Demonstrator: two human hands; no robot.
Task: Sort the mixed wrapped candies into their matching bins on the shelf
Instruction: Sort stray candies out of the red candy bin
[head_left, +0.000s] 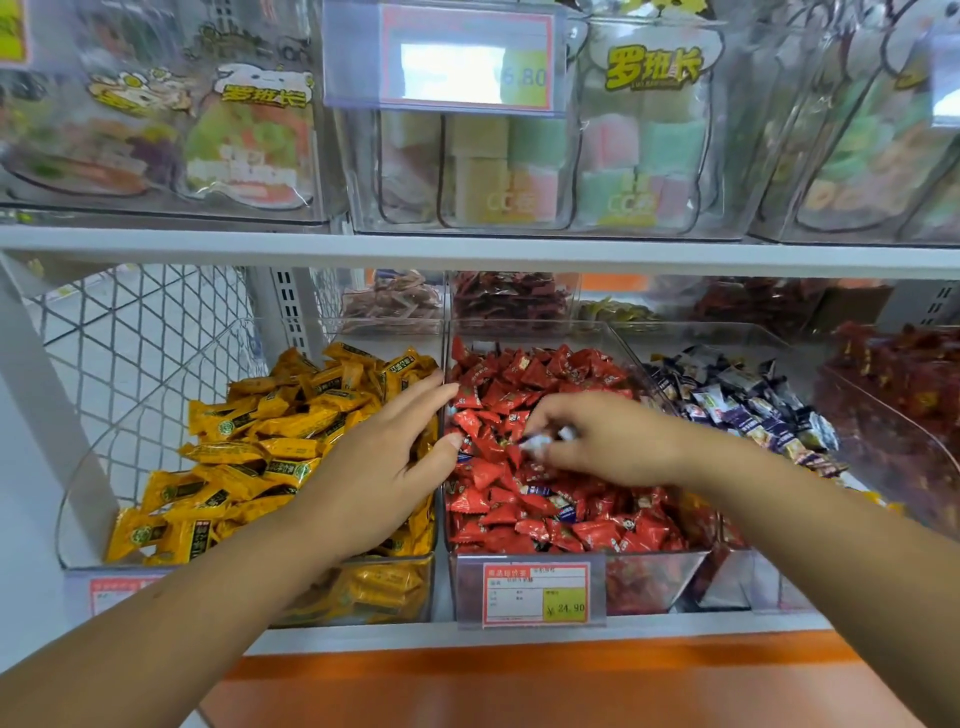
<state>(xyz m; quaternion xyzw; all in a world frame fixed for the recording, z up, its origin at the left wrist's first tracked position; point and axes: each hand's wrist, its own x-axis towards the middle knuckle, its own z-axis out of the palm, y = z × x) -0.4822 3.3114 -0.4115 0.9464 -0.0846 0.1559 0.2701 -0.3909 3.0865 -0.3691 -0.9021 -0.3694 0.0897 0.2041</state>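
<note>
Orange ledge (519, 686): runs along the shelf front below the bins, nearest the viewer.
Left hand (384, 462): holds nothing, with fingers straight and spread. It lies over the right end of the yellow candies (249, 447), and its thumb reaches past the dividing wall to the red side.
Right hand (608, 441): over the middle bin (649, 582), its fingers curled and pinching a pale-wrapped candy (540, 442) just above the red candies (519, 374).
Left bin (83, 499): clear plastic, heaped with the yellow candies.
Middle bin: full of red candies, with a few blue-wrapped strays (563, 506) lying among them towards the front.
Right bin (769, 587): clear plastic, holds dark blue candies (737, 400).
Price tag (537, 592): clipped to the front of the middle bin, reads 24.90.
Upper shelf (467, 249): white board carrying clear boxes with bags of pastel soft sweets (519, 171).
</note>
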